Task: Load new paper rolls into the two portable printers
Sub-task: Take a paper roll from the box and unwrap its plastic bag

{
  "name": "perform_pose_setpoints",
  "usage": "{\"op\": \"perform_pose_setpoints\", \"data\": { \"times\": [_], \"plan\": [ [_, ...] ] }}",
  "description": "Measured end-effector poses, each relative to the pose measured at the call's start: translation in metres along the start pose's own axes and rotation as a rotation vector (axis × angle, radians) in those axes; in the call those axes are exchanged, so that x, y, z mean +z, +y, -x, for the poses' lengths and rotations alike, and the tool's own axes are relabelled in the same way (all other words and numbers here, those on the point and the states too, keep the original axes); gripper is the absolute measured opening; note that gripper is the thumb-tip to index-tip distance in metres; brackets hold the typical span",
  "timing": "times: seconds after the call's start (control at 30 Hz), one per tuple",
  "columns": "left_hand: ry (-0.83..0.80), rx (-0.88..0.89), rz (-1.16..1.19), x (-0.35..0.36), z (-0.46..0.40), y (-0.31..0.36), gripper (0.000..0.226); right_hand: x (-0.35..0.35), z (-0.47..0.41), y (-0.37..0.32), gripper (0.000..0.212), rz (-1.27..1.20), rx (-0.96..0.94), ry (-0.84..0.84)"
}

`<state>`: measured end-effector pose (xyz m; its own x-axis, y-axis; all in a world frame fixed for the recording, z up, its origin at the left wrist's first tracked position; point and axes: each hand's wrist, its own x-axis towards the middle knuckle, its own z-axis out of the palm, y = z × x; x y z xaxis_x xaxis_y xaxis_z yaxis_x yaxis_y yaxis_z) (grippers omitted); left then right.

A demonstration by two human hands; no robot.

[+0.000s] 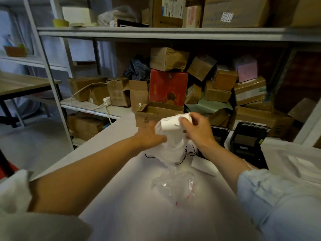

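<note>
A white paper roll [171, 122] sticks out of the top of a white plastic bag [173, 148] held above the white table [111, 180]. My right hand [197, 129] grips the roll's right end with curled fingers. My left hand [150, 135] holds the bag's left side. Two black portable printers stand at the right: one [247, 141] with its lid up, the other [219, 133] partly hidden behind my right hand. A second white roll [204, 166] lies on the table in front of the printers.
A crumpled clear plastic bag [173, 186] with a red strip lies on the table below the hands. An open cardboard box [156, 113] stands behind them. Metal shelves [156, 33] packed with cardboard boxes fill the back. A white cable and adapter [106, 101] lie on the left shelf.
</note>
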<state>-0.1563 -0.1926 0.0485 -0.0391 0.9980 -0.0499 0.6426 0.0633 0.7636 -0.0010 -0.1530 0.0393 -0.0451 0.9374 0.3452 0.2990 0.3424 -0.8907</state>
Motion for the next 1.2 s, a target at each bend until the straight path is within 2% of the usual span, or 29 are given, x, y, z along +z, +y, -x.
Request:
{"op": "perform_pose_setpoints", "data": {
  "times": [0.07, 0.2, 0.3, 0.43, 0.5, 0.57, 0.6, 0.67, 0.73, 0.83, 1.0, 1.07, 1.2],
  "plan": [
    [-0.098, 0.038, -0.145, 0.009, 0.014, 0.007, 0.083, -0.006, 0.004, 0.0, 0.008, -0.004, 0.068, -0.021],
    [-0.181, -0.078, -0.335, 0.039, 0.028, -0.008, 0.134, -0.012, 0.024, 0.004, 0.019, 0.034, 0.203, -0.108],
    [-0.224, -0.068, -0.345, 0.063, 0.039, -0.023, 0.145, -0.014, 0.04, 0.019, 0.017, 0.02, 0.304, -0.123],
    [-0.147, -0.057, -0.435, 0.093, 0.051, -0.035, 0.144, -0.013, 0.057, 0.039, 0.016, -0.048, 0.431, -0.086],
    [-0.111, -0.039, -0.53, 0.103, 0.052, -0.041, 0.14, -0.013, 0.061, 0.046, 0.024, -0.051, 0.441, -0.063],
    [-0.082, -0.017, -0.546, 0.103, 0.047, -0.046, 0.126, -0.016, 0.059, 0.046, 0.027, -0.022, 0.411, -0.045],
    [-0.072, -0.004, -0.562, 0.1, 0.044, -0.046, 0.109, -0.018, 0.056, 0.045, 0.028, -0.013, 0.398, -0.032],
    [0.009, 0.051, -0.645, 0.089, 0.037, -0.045, 0.06, -0.022, 0.046, 0.039, 0.03, -0.031, 0.388, 0.006],
    [0.154, 0.077, -0.657, 0.071, 0.026, -0.042, 0.031, -0.025, 0.036, 0.034, 0.029, -0.056, 0.375, 0.065],
    [0.293, 0.035, -0.569, 0.041, 0.003, -0.038, 0.024, -0.03, 0.027, 0.034, 0.032, 0.021, 0.36, 0.085],
    [0.314, -0.016, -0.53, 0.026, -0.018, -0.032, 0.025, -0.029, 0.041, 0.054, 0.035, 0.391, 0.311, -0.111],
    [0.291, -0.018, -0.521, 0.03, -0.021, -0.032, 0.027, -0.026, 0.051, 0.06, 0.035, 0.54, 0.233, -0.173],
    [0.26, -0.026, -0.492, 0.033, -0.024, -0.034, 0.027, -0.025, 0.057, 0.059, 0.036, 0.98, -0.055, -0.219]
  ]
}}
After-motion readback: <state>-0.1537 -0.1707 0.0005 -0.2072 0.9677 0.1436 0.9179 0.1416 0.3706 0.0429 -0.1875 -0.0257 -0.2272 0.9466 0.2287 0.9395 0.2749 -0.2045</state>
